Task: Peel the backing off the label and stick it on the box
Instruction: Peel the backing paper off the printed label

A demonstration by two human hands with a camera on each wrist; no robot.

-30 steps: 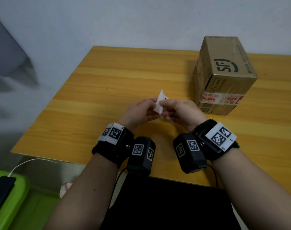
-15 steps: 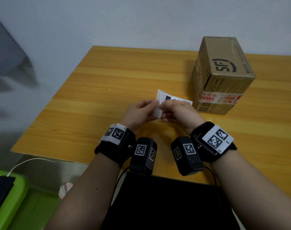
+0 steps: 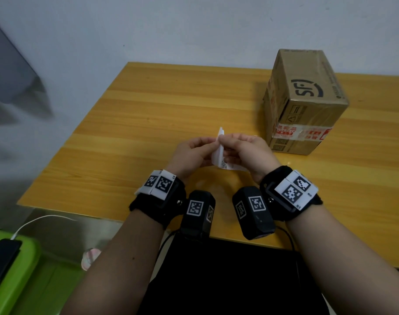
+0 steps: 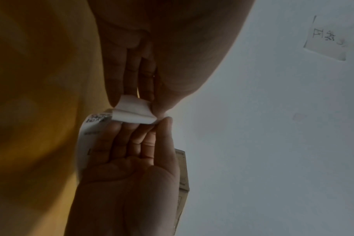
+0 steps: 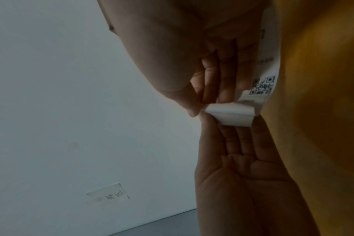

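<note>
A white label (image 3: 219,155) with a printed QR code (image 5: 263,84) sits between both hands, above the wooden table (image 3: 171,105). My left hand (image 3: 213,144) pinches a blank white flap (image 4: 133,110) curled back at the label's top end. My right hand (image 3: 223,142) pinches the same end from the other side, its fingers lying along the printed strip (image 4: 85,143). The flap (image 5: 230,115) shows folded over between the two thumbs. The taped brown cardboard box (image 3: 305,103) stands upright to the right of the hands, a short gap from the right hand.
The table's left edge (image 3: 80,123) and near edge (image 3: 75,212) drop off. Below at lower left is a green bin (image 3: 16,280) with a dark phone (image 3: 3,258) on a white cable. A grey wall rises behind the table, with a taped paper note (image 4: 325,39) on it.
Half a second ago the label lay spread out toward the box. It now stands on edge between the hands and hangs down, with its top end folded back. Both hands stay together.
</note>
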